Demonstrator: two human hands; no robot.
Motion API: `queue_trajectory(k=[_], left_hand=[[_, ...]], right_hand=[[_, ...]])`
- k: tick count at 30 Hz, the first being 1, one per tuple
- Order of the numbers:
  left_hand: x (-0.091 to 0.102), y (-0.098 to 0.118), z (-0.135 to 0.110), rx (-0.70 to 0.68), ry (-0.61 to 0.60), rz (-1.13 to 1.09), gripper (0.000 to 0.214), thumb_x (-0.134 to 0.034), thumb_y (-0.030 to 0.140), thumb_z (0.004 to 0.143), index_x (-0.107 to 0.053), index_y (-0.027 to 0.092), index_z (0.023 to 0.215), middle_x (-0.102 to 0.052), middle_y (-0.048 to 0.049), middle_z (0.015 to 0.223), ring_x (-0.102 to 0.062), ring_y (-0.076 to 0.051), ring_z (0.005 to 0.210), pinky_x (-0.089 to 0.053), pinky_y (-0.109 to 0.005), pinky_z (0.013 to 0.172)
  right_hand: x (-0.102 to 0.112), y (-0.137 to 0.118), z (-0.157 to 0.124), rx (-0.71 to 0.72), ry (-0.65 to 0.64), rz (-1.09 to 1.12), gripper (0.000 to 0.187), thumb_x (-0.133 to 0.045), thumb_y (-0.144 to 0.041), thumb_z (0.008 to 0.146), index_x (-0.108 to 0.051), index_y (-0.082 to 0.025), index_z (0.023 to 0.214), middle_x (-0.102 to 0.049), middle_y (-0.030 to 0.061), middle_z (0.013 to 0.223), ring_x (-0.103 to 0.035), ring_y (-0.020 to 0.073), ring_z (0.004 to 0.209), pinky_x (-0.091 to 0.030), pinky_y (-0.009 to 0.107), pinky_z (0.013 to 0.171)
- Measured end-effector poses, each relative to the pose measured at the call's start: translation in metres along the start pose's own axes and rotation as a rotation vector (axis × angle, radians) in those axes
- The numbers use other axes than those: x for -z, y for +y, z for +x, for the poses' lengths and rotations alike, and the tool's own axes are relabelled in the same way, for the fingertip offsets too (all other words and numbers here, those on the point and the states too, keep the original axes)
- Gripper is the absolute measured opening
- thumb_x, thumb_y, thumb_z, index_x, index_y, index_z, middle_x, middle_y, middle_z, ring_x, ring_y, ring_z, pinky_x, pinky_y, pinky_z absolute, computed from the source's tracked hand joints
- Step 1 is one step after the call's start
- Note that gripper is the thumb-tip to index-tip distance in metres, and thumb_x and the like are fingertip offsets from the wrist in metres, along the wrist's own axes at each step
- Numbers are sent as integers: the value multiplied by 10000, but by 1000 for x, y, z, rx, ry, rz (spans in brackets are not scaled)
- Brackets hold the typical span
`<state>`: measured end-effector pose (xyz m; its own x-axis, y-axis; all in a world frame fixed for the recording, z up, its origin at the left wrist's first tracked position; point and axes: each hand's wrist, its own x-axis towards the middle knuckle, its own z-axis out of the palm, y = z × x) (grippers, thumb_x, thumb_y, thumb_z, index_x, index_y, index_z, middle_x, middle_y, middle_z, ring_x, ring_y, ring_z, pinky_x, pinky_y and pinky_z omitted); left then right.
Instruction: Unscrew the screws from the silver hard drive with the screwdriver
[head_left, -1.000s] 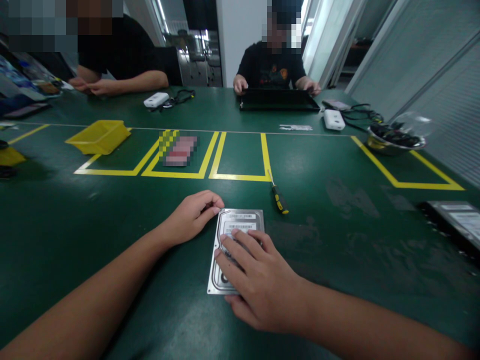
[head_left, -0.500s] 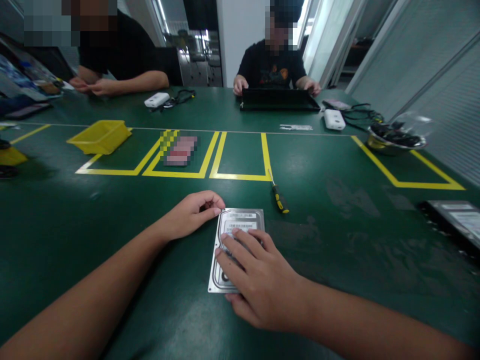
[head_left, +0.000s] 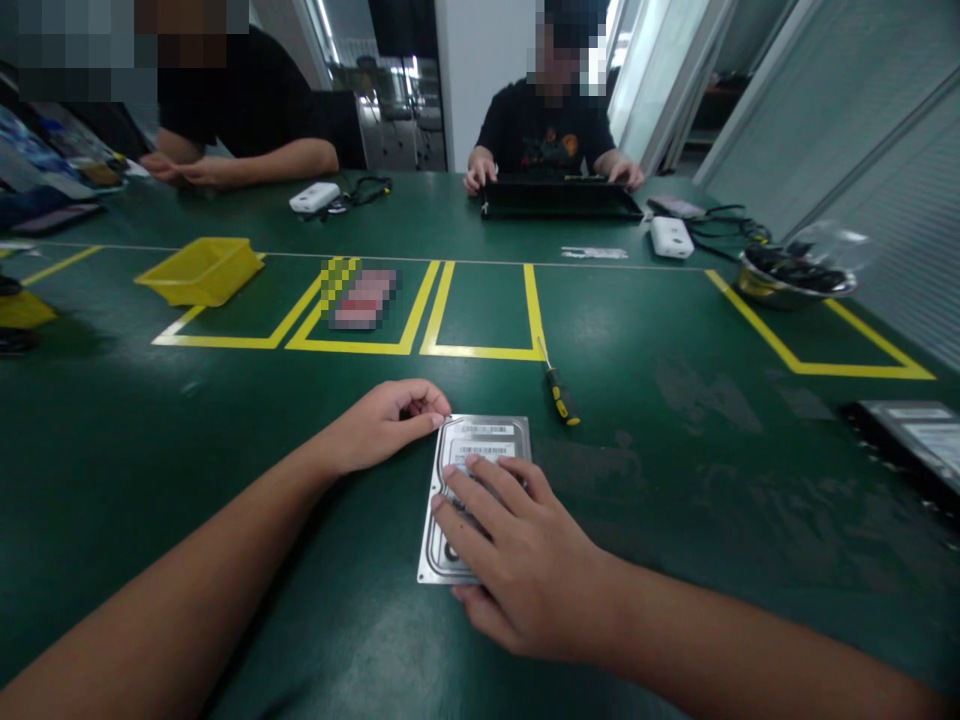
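A flat silver hard drive cover (head_left: 481, 437), with printed labels and small holes along its rim, lies in front of me. My right hand (head_left: 517, 550) rests over its lower right part, fingers spread across the face and thumb at the near edge, so much of that surface is hidden. At the far left corner, the thumb and fingers of my left hand (head_left: 401, 420) come together in a pinch. Beyond the cover, to the right, lies a screwdriver (head_left: 560, 396) with a black and yellow handle.
Yellow tape outlines mark the green table (head_left: 337, 540). A yellow bin (head_left: 201, 272) and a blurred-out pinkish item (head_left: 365, 300) lie beyond my left hand. To the right are a hard drive (head_left: 911, 440) and a metal bowl (head_left: 795, 280). Across sit two people, one holding a black panel (head_left: 562, 200).
Both my hands and the cover keep practically the same position. The view has shifted very slightly. Across the table, the person's black panel has tilted a little.
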<state>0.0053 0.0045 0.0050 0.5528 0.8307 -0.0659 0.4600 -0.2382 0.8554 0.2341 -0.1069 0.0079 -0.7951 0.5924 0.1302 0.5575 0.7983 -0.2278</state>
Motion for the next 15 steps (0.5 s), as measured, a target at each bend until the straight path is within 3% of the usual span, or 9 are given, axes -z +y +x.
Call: queue_trajectory(k=[15], left_hand=[[-4, -2, -2, -58, 56, 114, 172, -541, 314, 942, -614, 159, 950, -621, -17, 845, -568, -136, 752, -465, -245, 672]], right_hand=[[0, 1, -1, 14, 24, 1, 574, -456, -419, 937, -419, -122, 1426, -386, 179, 1535, -314, 361, 1385, -228, 561, 1110]])
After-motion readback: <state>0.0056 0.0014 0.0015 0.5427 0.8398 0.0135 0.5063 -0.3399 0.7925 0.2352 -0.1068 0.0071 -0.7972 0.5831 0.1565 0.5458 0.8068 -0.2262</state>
